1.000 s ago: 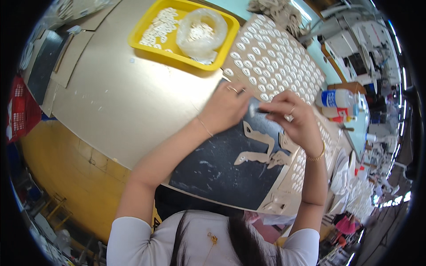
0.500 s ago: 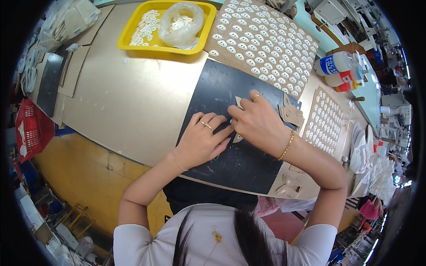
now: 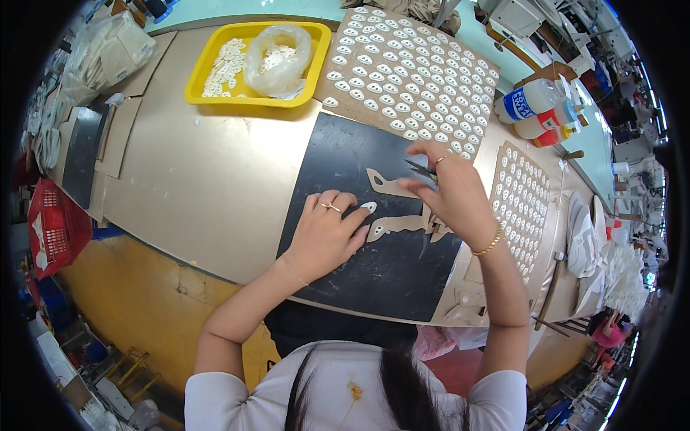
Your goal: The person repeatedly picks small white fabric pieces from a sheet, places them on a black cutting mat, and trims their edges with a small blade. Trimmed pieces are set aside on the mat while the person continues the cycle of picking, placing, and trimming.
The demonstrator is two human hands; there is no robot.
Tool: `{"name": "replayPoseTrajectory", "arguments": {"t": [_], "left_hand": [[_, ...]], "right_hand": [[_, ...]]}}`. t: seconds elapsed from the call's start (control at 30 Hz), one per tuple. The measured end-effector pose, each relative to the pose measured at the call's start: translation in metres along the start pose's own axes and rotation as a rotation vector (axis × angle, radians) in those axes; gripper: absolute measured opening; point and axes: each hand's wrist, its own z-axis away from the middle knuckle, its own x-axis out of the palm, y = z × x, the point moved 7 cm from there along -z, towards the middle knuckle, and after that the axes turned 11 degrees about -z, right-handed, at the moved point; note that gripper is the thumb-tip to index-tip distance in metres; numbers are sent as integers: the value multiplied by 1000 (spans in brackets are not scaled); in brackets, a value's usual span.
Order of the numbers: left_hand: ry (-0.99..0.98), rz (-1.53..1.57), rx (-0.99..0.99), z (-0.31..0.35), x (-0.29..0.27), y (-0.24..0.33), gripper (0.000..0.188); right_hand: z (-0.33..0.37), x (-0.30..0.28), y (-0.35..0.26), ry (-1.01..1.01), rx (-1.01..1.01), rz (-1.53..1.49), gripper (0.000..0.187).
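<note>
My left hand [image 3: 325,228] lies low on the black mat [image 3: 338,154], fingers spread. Its index fingertip meets a small white oval piece with holes [image 3: 369,206]. My right hand [image 3: 453,188] is raised over the mat's right side, closed around small dark pointed snips [image 3: 420,169]; their blades point left and the handles are mostly hidden in the palm. Beneath and left of it rests a tan flat cut-out [image 3: 388,184] with a hole in its end. Nearer me lies another tan cut-out [image 3: 395,225], overlapping more tan scraps at its right end.
A yellow tray [image 3: 192,85] at the back holds loose white pieces and a plastic bag [image 3: 253,72] of them. Rows of white ovals cover a brown board [image 3: 332,90] and a smaller board [image 3: 521,201] at right. Several bottles [image 3: 530,102] stand at far right. A red basket [image 3: 61,233] is left.
My right hand has drawn away from my left, to the right, and the snips now show in it. The white oval and tan cut-outs are uncovered. The whole view has shifted slightly.
</note>
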Motion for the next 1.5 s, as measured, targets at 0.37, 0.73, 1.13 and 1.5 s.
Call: {"name": "replayPoseTrajectory", "arguments": {"t": [0.37, 0.73, 1.13, 1.5], "left_hand": [[200, 335, -247, 1, 6, -27, 22], [114, 282, -201, 20, 3, -19, 27], [111, 241, -118, 29, 3, -11, 31], [73, 147, -94, 23, 5, -7, 34]], "right_hand": [[7, 55, 55, -42, 321, -164, 27], [4, 39, 32, 19, -129, -273, 13], [-3, 73, 32, -415, -7, -486, 16], [-18, 76, 32, -485, -84, -306, 22]]}}
